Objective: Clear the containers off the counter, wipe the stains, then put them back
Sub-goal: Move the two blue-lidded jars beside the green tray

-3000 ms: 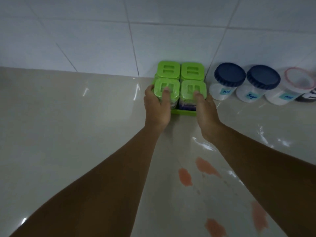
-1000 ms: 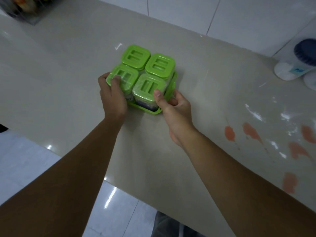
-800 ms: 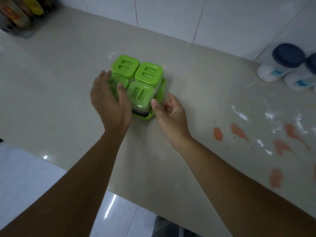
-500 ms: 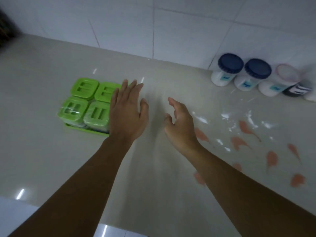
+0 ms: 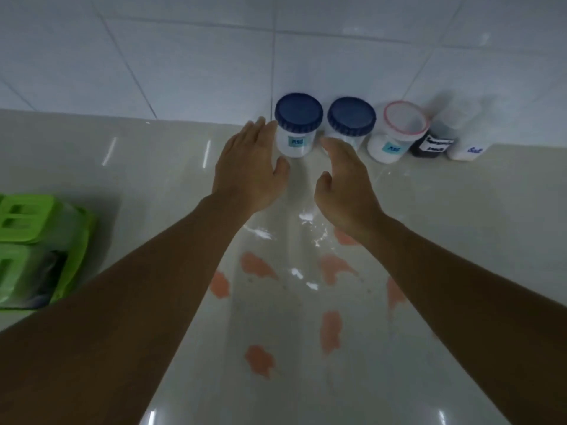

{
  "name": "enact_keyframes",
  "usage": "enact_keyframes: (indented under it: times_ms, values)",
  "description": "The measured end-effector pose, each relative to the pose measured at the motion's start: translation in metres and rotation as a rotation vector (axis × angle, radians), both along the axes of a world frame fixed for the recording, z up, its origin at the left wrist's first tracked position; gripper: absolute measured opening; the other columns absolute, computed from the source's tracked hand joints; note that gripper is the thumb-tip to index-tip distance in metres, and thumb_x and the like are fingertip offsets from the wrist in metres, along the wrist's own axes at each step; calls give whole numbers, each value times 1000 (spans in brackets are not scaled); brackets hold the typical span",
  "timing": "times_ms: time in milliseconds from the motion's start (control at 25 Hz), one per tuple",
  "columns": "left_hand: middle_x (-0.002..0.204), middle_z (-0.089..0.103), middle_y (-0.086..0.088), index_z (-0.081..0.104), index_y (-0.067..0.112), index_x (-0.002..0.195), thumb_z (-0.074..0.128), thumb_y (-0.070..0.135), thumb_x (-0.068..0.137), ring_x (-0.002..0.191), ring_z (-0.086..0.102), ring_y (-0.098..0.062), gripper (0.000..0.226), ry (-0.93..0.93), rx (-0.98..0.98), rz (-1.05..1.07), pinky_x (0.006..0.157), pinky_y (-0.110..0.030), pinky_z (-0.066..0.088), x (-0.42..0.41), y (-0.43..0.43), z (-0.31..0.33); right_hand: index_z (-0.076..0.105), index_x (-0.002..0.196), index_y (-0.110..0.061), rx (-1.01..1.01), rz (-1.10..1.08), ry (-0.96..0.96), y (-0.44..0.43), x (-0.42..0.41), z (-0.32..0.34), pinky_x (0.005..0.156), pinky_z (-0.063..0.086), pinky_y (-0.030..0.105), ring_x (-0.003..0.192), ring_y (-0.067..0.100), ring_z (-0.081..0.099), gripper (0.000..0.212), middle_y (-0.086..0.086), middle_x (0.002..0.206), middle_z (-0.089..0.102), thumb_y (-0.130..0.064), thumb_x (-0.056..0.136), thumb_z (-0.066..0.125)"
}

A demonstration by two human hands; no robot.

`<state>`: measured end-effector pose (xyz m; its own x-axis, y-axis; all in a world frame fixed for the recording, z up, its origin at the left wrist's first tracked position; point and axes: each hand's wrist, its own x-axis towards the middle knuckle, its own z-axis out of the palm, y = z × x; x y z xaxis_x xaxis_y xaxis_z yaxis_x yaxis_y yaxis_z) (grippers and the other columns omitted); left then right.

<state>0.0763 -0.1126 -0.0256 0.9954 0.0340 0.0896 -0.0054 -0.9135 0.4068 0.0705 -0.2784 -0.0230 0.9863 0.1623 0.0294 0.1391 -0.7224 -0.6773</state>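
Note:
Against the tiled wall stands a row of jars: a blue-lidded jar labelled MSG (image 5: pixel 297 127), a second blue-lidded jar (image 5: pixel 351 119), a pink-rimmed white jar (image 5: pixel 395 133), a dark jar (image 5: pixel 434 145) and a white jar (image 5: pixel 466 147). My left hand (image 5: pixel 250 167) is open just left of the MSG jar, fingers near its side. My right hand (image 5: pixel 345 179) is open in front of the second jar, hiding its lower part. Orange-pink stains (image 5: pixel 256 266) and white powder smears (image 5: pixel 306 216) mark the counter (image 5: pixel 460 225) below my hands.
The green tray of several green-lidded containers (image 5: pixel 33 250) sits at the left edge of view, partly cut off. White wall tiles (image 5: pixel 199 56) rise behind the jars.
I set the green tray down at the left and let go of it. Both hands then moved right and forward to the blue-lidded jars.

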Motion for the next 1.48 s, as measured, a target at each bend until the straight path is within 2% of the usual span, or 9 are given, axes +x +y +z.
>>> enact_keyframes:
  times_ms: [80,160,280,400,560,800,1040,1280,1480]
  values:
    - [168,16,-9,15,16,160,50,36,100,155,13,-26,72,42,2,4,126,-39,14,23,-13,-5,40,146,-7,-62,23,-39,-12,27,-4,117,35,35,139,25,39,63,11,147,42,10,86,46]
    - [168,10,-12,9,16,160,55,38,98,155,12,-29,80,72,-5,10,127,-41,16,46,-24,-13,36,149,-5,-224,26,-86,-22,57,-9,121,29,47,146,34,30,67,17,151,36,4,84,53]
    - [168,3,-15,7,18,160,64,42,92,154,15,-32,92,95,-75,30,124,-45,26,78,-36,-25,32,152,-9,-477,16,-118,-33,93,-13,128,9,47,153,38,15,66,19,159,27,-14,92,60]
    - [165,11,-15,12,18,160,70,47,87,150,26,-32,97,80,-134,95,120,-46,34,98,-43,-35,34,149,-14,-565,25,-190,-40,113,-21,127,5,47,152,38,19,60,21,161,25,-30,97,61]
    - [150,33,-14,30,11,152,77,36,84,135,43,-30,87,-39,-206,113,110,-43,46,107,-47,-40,39,143,-14,-470,15,-232,-37,120,-34,125,21,48,151,43,20,57,24,162,17,-18,94,67]
    - [140,38,-14,37,9,143,85,26,77,128,49,-27,84,-90,-315,84,106,-33,49,85,-40,-34,40,137,-17,-481,-38,-205,-31,117,-15,106,36,41,131,39,38,72,19,141,36,-15,78,82]
    - [142,36,-13,31,10,150,86,19,72,131,46,-26,96,-169,-377,67,105,-33,50,30,-7,-24,50,129,-16,-112,44,-405,-14,59,-17,92,58,39,121,32,52,71,14,139,36,-11,69,87]
    - [143,36,-12,31,10,151,87,19,70,129,46,-22,99,-218,-363,123,103,-27,49,-48,38,-7,51,132,-12,92,44,-416,34,-21,-7,94,53,24,124,19,50,73,12,138,37,-21,71,89]
    - [143,34,-10,28,12,153,84,18,72,129,44,-21,98,-176,-375,187,104,-29,48,-124,75,-3,50,134,-13,188,87,-354,74,-81,-3,95,51,17,124,16,50,73,11,138,36,-19,72,88]
